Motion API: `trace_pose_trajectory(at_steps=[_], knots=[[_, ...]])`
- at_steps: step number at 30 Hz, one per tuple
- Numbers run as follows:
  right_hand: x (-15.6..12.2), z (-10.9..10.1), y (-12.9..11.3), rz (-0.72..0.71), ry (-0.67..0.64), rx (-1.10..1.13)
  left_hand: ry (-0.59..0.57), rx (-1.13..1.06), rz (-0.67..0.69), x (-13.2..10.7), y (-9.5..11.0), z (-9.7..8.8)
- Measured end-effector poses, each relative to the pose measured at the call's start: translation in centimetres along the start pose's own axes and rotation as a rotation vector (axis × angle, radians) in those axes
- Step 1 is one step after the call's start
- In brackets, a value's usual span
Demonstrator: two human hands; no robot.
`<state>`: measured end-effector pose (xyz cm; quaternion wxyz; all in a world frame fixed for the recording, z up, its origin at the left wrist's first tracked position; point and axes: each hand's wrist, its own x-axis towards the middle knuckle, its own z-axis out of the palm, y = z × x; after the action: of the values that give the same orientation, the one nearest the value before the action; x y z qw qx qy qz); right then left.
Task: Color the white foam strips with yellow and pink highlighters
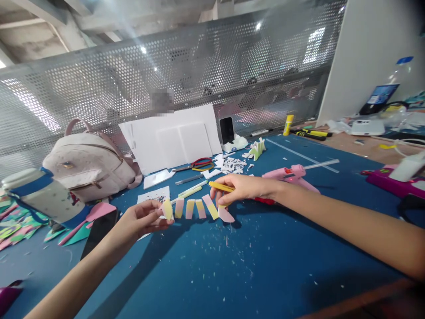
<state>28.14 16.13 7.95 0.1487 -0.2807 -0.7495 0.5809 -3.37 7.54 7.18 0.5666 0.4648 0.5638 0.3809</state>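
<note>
A folded paper strip (195, 208), pink fading to yellow, is stretched out in zigzag pleats above the blue table mat (212, 266). My left hand (142, 219) pinches its left end. My right hand (241, 188) pinches the right end and also grips a yellow pen-like tool (221, 186) that points left. Both hands hover just above the mat.
A pink glue gun (292, 174) lies behind my right hand. Scissors (197, 165), pens, paper scraps, white sheets (172, 139), a phone (226, 130) and a glue stick (288, 124) sit further back. A pale backpack (89, 161) and a bottle (40, 195) stand at left.
</note>
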Motion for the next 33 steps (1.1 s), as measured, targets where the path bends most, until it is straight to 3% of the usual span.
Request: trace_pose_trajectory(at_steps=[6,10,13,18,21,24,26,29,33], knots=[[-0.9,-0.7,-1.3,-0.025,-0.001,-0.167,-0.016,-0.171,-0.101,-2.2,-1.3,2.0],[-2.0,-0.9,-2.1,0.002,-0.119,-0.21,-0.092,-0.165,-0.23,-3.5,-2.2,2.9],[-2.6,-0.5,-2.0,0.055,-0.139,-0.263,-0.145,-0.104,-0.232,-3.9,-3.3,3.2],[-2.7,1.0,-0.6,0.101,-0.085,-0.528,-0.183,0.118,-0.131,-3.4,-4.6,2.9],[-2.7,1.6,0.1,0.068,0.011,-0.64,-0.203,0.424,-0.015,-3.1,-4.5,2.0],[-3.0,1.8,0.4,0.047,0.08,-0.661,-0.097,0.801,0.204,-3.2,-4.1,1.2],[-3.4,1.8,0.7,0.036,0.077,-0.68,-0.032,0.942,0.345,-3.3,-4.1,1.0],[-3.8,2.2,1.3,0.012,0.037,-0.708,-0.082,1.011,0.471,-3.0,-4.5,1.1],[-4.1,2.8,1.8,0.028,0.047,-0.7,-0.172,0.988,0.461,-1.9,-5.0,1.6]])
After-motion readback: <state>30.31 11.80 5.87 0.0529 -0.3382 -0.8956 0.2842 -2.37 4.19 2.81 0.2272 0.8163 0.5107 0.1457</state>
